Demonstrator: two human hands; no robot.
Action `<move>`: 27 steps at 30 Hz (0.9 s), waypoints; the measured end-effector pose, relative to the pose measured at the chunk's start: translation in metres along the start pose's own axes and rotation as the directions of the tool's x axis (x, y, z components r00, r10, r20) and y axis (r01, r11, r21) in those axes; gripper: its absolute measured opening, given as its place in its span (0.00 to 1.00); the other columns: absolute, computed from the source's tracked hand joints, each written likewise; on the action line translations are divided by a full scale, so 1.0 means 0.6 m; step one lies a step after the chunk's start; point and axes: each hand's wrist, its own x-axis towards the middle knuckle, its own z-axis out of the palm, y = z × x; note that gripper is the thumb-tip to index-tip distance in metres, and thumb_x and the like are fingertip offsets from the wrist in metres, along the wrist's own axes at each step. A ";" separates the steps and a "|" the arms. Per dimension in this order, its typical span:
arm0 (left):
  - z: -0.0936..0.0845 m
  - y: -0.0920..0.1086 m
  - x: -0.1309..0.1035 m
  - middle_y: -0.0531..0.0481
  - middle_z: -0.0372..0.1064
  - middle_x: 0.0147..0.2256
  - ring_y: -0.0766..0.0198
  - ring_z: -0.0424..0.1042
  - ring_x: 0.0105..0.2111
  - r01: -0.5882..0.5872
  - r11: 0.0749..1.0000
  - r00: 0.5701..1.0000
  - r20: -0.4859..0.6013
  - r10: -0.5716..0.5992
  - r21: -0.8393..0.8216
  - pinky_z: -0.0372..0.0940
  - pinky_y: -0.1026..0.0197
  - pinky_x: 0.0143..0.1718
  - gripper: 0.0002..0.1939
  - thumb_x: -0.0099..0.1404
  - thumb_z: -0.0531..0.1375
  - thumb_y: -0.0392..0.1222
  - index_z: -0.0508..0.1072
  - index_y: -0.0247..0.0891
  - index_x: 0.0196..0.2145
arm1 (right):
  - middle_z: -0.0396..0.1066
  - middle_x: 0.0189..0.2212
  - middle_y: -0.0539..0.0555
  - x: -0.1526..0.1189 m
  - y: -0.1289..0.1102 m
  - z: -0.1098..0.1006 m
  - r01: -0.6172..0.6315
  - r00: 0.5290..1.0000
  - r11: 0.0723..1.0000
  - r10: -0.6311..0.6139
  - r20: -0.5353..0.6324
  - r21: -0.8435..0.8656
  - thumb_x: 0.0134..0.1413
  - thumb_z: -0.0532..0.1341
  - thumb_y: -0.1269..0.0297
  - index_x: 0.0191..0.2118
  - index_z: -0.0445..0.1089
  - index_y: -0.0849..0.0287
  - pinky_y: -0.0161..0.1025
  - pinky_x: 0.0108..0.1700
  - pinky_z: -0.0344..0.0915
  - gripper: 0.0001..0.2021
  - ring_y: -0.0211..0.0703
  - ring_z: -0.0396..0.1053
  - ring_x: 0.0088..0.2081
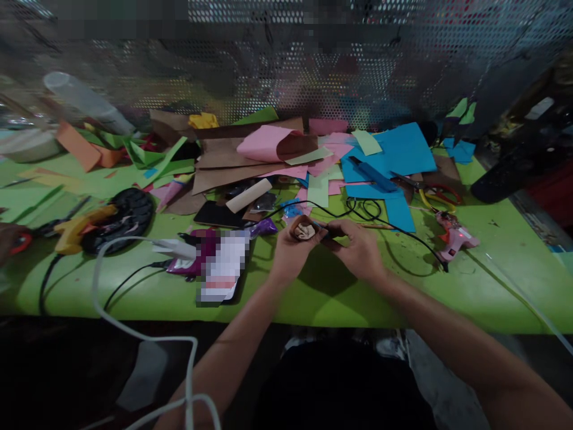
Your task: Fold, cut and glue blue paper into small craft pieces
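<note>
My left hand (286, 257) is wrapped round a short brown paper roll (296, 223), whose open end faces up. Inside the roll sits crumpled pale stuffing (305, 232). On the roll's right side, the fingers of my right hand (360, 248) are closed by a small dark bluish bit, too small to name. A twisted purple wrapper (264, 227) lies just left of my left hand. Behind my hands are crumpled blue plastic (292, 208) and a black cable (331, 210).
A pink glue gun (457, 240) lies right, near scissors (436, 197). Left are a yellow glue gun (74, 230), a phone (226, 266) and a purple power strip (206, 251). Coloured sheets (389, 152) cover the back. Another person's hand (8, 242) shows far left.
</note>
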 end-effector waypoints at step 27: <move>-0.001 -0.018 0.003 0.49 0.70 0.41 0.60 0.70 0.44 -0.051 0.981 0.958 0.287 -0.006 0.190 0.65 0.57 0.50 0.16 0.63 0.62 0.47 0.65 0.40 0.46 | 0.75 0.30 0.49 0.022 -0.003 -0.039 -0.173 0.958 0.860 0.260 -0.121 0.480 0.47 0.71 0.62 0.34 0.72 0.55 0.39 0.38 0.70 0.10 0.40 0.73 0.33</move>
